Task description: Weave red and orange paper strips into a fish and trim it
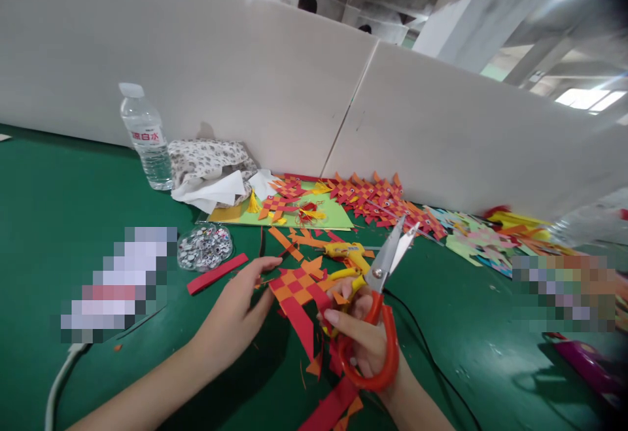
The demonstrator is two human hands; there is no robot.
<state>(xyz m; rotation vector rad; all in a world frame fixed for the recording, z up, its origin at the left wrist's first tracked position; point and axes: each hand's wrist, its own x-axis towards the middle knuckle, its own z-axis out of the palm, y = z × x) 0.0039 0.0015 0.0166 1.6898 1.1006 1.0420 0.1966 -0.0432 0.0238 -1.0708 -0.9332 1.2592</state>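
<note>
Between my hands is a red and orange woven paper piece (296, 289) in a checkered pattern, with a red strip hanging from its lower side. My left hand (240, 303) pinches its left corner between thumb and fingers. In my right hand (360, 333) are scissors (377, 274) with red and yellow handles, their blades pointing up and away and slightly parted. Fingertips of that hand also touch the right edge of the woven piece. Beneath lie orange paper scraps (314, 267) and a wide red strip (331, 408).
Behind the hands lies a yellow glue gun (346, 250). Finished woven fish (367, 195) are piled by the white partition (294, 91). To the left are a bag of googly eyes (205, 248), a red strip (217, 274), a water bottle (147, 137) and a patterned cloth (210, 163).
</note>
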